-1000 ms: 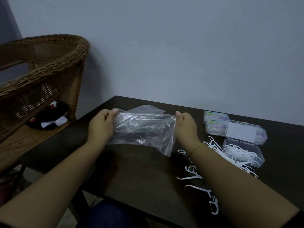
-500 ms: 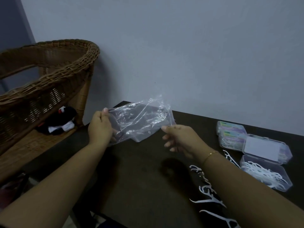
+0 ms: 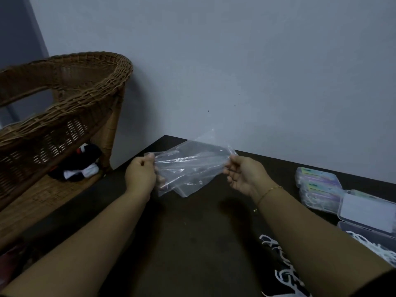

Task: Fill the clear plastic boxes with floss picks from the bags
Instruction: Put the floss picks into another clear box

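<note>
An empty clear plastic bag [image 3: 188, 168] is stretched above the dark table [image 3: 192, 243] between both hands. My left hand [image 3: 140, 175] pinches its left edge and my right hand [image 3: 242, 175] pinches its right corner. At the right edge lies an open clear plastic box [image 3: 368, 234] with white floss picks [image 3: 372, 245] in its tray and its lid folded back. Loose white floss picks [image 3: 280, 275] lie on the table beside my right forearm, partly hidden by it.
Two closed boxes with coloured labels [image 3: 317, 185] sit behind the open box near the wall. A wicker chair [image 3: 60, 116] stands left of the table with dark and white cloth [image 3: 79, 166] on its seat. The grey wall runs close behind the table.
My right hand has taken hold of the bag's right corner again, after being off it half a second ago. The bag is pulled flatter between the hands, and the view has swung left.
</note>
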